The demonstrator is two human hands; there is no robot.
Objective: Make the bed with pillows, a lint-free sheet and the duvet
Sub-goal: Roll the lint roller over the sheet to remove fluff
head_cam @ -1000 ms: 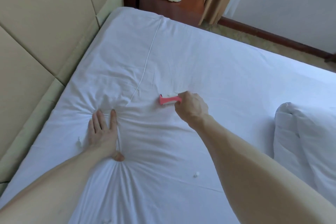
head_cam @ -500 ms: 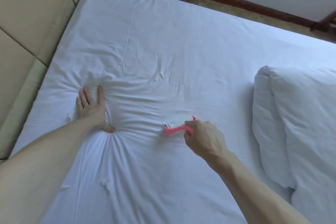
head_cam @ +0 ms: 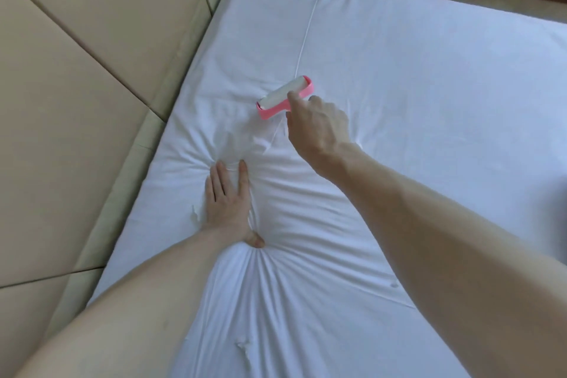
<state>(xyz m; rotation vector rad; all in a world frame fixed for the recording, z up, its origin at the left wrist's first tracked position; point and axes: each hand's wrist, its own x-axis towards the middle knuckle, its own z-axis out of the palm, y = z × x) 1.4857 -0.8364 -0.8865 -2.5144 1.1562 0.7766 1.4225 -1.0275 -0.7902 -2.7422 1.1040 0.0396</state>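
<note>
Lint roller (head_cam: 285, 101) rests on the sheet (head_cam: 414, 95) above frame centre, drum slanting lower-left to upper-right, gripped by the right hand (head_cam: 319, 129). Left hand (head_cam: 228, 193) presses flat below it; a lint scrap (head_cam: 194, 213) lies just left of that hand.

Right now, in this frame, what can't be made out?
Head view only.
- Lint roller: its handle is hidden inside the right hand.
- Sheet: the patch under the left hand is covered by the palm.
- White specks: too small to tell lint from creases.
- Pillows, duvet: none in frame; the sheet runs off the right edge.
</note>
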